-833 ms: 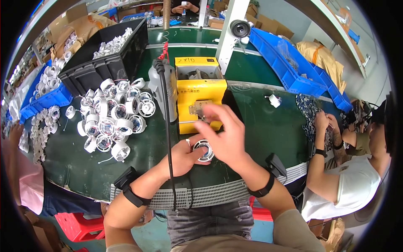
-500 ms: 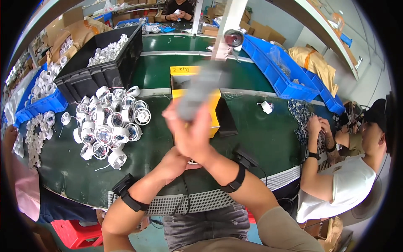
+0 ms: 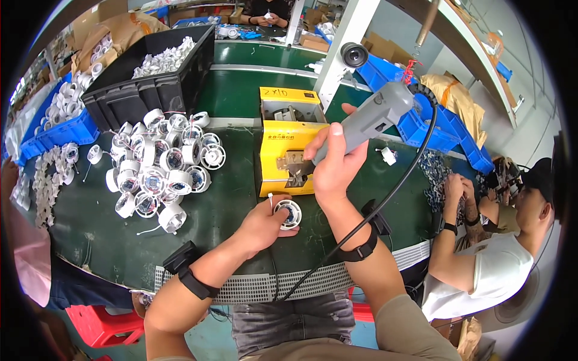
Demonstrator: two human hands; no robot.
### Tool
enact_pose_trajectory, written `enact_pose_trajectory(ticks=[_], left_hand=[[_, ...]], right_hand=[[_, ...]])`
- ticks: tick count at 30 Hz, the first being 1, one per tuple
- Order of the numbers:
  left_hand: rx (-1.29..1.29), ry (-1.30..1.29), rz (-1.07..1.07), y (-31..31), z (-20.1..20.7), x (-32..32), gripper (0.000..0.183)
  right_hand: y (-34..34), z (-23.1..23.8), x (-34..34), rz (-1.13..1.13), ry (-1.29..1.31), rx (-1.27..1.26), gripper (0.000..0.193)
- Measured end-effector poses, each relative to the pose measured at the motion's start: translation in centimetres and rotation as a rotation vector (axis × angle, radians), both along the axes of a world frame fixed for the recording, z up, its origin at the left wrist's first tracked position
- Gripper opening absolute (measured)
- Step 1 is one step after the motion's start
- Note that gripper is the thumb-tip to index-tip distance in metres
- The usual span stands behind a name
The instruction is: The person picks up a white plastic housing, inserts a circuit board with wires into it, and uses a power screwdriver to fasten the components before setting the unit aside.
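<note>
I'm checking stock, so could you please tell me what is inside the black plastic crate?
The black plastic crate holds a heap of small white round parts; anything beneath that top layer is covered.

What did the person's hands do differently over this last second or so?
The right hand took hold of the grey electric screwdriver, swung it up, and now holds it tilted over the yellow machine. Earlier that hand rested on the small round white fixture. The left hand stayed on the fixture; the pile of white fixtures did not move.

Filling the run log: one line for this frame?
left hand: holds round white part on table | right hand: grips grey power screwdriver, tip over yellow box
</note>
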State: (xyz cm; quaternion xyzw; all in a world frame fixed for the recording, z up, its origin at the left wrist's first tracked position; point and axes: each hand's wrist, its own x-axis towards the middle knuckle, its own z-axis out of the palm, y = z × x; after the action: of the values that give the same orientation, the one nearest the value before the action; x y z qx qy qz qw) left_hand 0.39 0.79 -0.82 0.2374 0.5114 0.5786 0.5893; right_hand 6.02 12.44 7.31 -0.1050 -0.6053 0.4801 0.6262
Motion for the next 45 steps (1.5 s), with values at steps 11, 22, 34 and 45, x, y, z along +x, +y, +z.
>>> enact_pose_trajectory(ticks=[11,22,34,45], left_hand=[[-0.003,-0.01,0.018,0.0,0.2,0.0,0.033],[-0.02,-0.035,0.02,0.1,0.3,0.0,0.033],[0.012,-0.001,0.002,0.0,0.5,-0.3,0.034],[-0.009,0.01,0.013,0.3,0.8,0.1,0.03]], right_hand=[[0.1,-0.4,-0.6,0.035,-0.04,0.007,0.028],[-2.1,-0.8,1.9,0.139,-0.059,-0.049,0.032],[-3.9,-2.9,3.0,0.22,-0.127,-0.111,0.036],[-3.7,-3.6,3.1,0.26,-0.113,-0.105,0.036]])
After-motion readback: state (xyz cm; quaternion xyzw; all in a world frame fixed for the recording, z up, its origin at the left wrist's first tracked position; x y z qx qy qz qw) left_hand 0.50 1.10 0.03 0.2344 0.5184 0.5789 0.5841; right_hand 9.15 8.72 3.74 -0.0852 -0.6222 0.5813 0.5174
